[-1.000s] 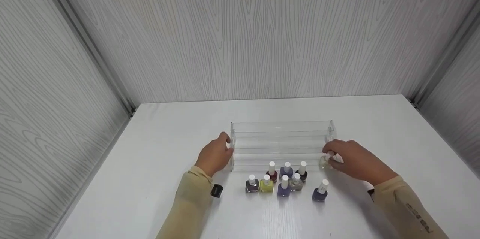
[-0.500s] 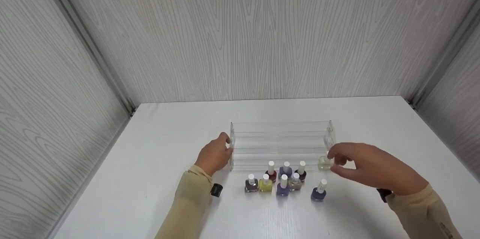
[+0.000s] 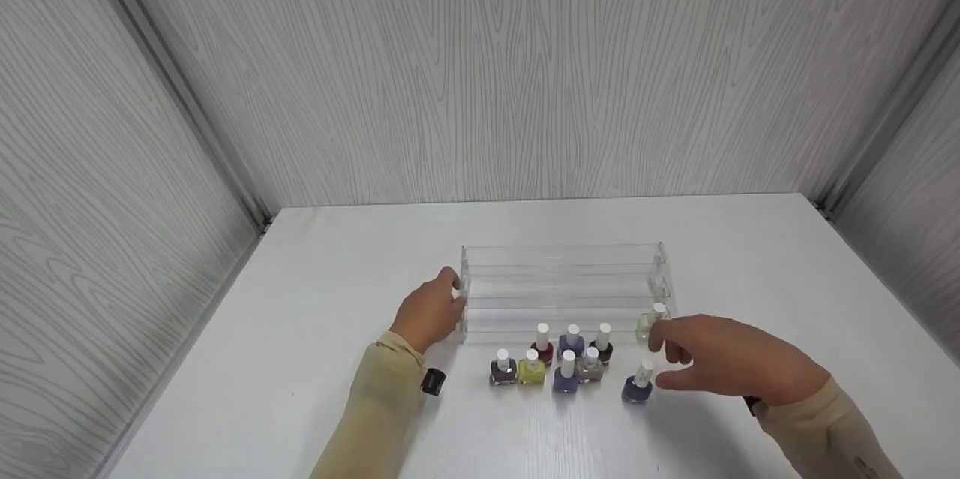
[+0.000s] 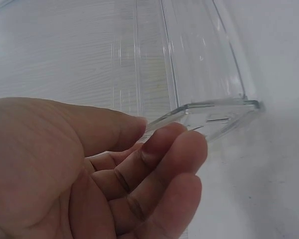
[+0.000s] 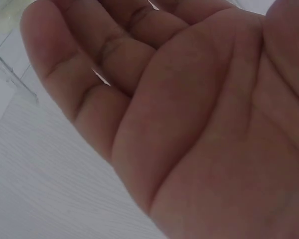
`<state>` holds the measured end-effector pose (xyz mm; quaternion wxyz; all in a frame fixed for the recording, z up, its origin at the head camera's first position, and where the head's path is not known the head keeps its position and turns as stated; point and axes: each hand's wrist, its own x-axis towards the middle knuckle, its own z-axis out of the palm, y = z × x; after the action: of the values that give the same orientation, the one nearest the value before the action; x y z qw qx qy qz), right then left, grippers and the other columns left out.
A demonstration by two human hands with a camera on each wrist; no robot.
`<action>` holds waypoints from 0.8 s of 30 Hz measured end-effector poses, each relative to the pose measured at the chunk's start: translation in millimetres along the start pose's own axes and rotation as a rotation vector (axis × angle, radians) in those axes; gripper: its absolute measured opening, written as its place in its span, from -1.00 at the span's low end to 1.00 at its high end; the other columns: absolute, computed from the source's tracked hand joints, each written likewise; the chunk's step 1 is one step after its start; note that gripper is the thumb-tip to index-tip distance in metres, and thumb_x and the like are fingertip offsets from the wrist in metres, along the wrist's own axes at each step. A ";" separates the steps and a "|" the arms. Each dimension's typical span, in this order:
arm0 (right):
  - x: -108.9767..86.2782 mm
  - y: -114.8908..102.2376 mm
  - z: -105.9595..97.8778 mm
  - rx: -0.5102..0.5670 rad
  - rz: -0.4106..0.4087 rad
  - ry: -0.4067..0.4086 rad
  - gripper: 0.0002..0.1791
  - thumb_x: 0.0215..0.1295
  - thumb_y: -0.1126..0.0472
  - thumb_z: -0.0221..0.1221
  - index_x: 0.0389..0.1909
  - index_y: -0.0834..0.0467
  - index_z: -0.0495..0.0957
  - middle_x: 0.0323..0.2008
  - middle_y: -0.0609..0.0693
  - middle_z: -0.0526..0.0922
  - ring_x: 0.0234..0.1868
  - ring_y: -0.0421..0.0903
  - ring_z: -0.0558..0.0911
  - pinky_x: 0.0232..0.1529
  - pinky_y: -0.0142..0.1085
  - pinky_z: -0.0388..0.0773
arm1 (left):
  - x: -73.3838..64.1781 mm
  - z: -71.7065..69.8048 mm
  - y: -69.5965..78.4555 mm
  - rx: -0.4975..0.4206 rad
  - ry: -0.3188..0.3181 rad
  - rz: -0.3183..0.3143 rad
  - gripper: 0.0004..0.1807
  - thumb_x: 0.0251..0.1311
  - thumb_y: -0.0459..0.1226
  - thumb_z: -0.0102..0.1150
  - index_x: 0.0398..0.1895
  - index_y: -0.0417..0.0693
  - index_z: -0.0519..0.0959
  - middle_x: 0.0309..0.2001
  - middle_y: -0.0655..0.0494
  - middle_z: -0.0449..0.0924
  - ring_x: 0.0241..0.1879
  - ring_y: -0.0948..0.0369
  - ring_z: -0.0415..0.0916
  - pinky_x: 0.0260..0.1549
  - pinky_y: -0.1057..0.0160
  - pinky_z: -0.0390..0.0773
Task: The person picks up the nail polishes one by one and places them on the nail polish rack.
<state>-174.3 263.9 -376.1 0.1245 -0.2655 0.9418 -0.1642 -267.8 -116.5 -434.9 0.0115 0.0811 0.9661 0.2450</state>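
Rack (image 3: 562,291): steadied at its 9 o'clock end by the left hand (image 3: 429,311), fingers curled on the edge. One pale bottle (image 3: 649,323) is shelved at 3 o'clock; eight bottles (image 3: 568,363) are left at 6 o'clock. Right hand (image 3: 720,359): fingers loosely spread, nothing held, beside the purple bottle (image 3: 639,383).

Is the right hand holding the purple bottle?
No, the right hand is open beside the purple bottle, with nothing in its fingers.
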 end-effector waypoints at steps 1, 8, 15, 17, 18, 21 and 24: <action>1.2 -0.4 1.0 0.002 -0.009 -0.007 -0.70 0.24 -0.02 0.43 -0.15 -0.02 0.57 -0.32 -0.20 0.58 -0.30 -0.22 0.54 -0.26 -0.18 0.51 | -0.1 0.2 -0.1 -0.004 0.001 -0.001 -0.69 0.50 -0.22 0.14 0.16 -0.19 0.48 -0.33 0.02 0.66 -0.46 0.16 0.53 -0.43 0.12 0.54; 5.7 -0.4 4.8 -0.013 -0.044 0.000 -0.77 0.23 0.04 0.43 -0.24 0.00 0.58 -0.38 -0.26 0.53 -0.35 -0.30 0.48 -0.30 -0.24 0.48 | -0.1 -0.2 -2.4 -0.067 -0.015 0.007 -0.26 0.49 -0.25 0.16 0.64 -0.12 0.10 -0.21 -0.05 0.72 -0.42 0.18 0.63 -0.31 0.08 0.62; 11.0 0.8 12.2 -0.030 -0.082 0.030 -0.77 0.20 0.09 0.43 -0.41 -0.07 0.52 -0.47 -0.31 0.44 -0.43 -0.33 0.39 -0.38 -0.33 0.37 | 1.3 1.5 -2.6 -0.101 -0.052 -0.015 -0.26 0.53 -0.24 0.11 0.66 -0.07 0.06 -0.15 -0.05 0.71 -0.41 0.21 0.64 -0.30 0.11 0.62; 11.9 0.9 12.8 -0.035 -0.084 0.036 -0.76 0.20 0.11 0.41 -0.45 -0.09 0.49 -0.49 -0.32 0.41 -0.45 -0.34 0.37 -0.41 -0.34 0.35 | 1.7 2.2 -2.1 -0.105 -0.055 -0.021 -0.26 0.53 -0.24 0.11 0.66 -0.06 0.06 -0.13 -0.05 0.71 -0.40 0.21 0.64 -0.29 0.11 0.62; 12.1 0.8 12.8 -0.037 -0.083 0.043 -0.75 0.21 0.12 0.40 -0.46 -0.09 0.48 -0.50 -0.33 0.40 -0.46 -0.34 0.36 -0.41 -0.34 0.34 | 1.8 2.4 -1.7 -0.104 -0.056 -0.023 -0.26 0.53 -0.24 0.11 0.66 -0.06 0.06 -0.14 -0.05 0.72 -0.40 0.22 0.65 -0.29 0.12 0.62; 13.0 0.5 12.4 -0.048 -0.084 0.064 -0.74 0.25 0.15 0.38 -0.49 -0.10 0.47 -0.54 -0.33 0.37 -0.48 -0.34 0.34 -0.44 -0.33 0.31 | 2.1 2.6 -0.9 -0.102 -0.059 -0.028 -0.25 0.53 -0.23 0.12 0.66 -0.05 0.06 -0.16 -0.03 0.72 -0.41 0.23 0.65 -0.32 0.14 0.61; 13.0 -0.6 12.6 -0.062 -0.072 0.074 -0.73 0.28 0.15 0.36 -0.50 -0.11 0.47 -0.55 -0.32 0.35 -0.49 -0.33 0.33 -0.44 -0.33 0.30 | 2.1 2.3 -0.8 -0.098 -0.063 -0.029 -0.25 0.52 -0.23 0.12 0.66 -0.05 0.06 -0.18 -0.01 0.72 -0.42 0.23 0.65 -0.36 0.16 0.60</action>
<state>-180.8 253.3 -389.3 0.0752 -0.2966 0.9403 -0.1490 -269.9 -115.7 -437.2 0.0491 0.0742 0.9531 0.2891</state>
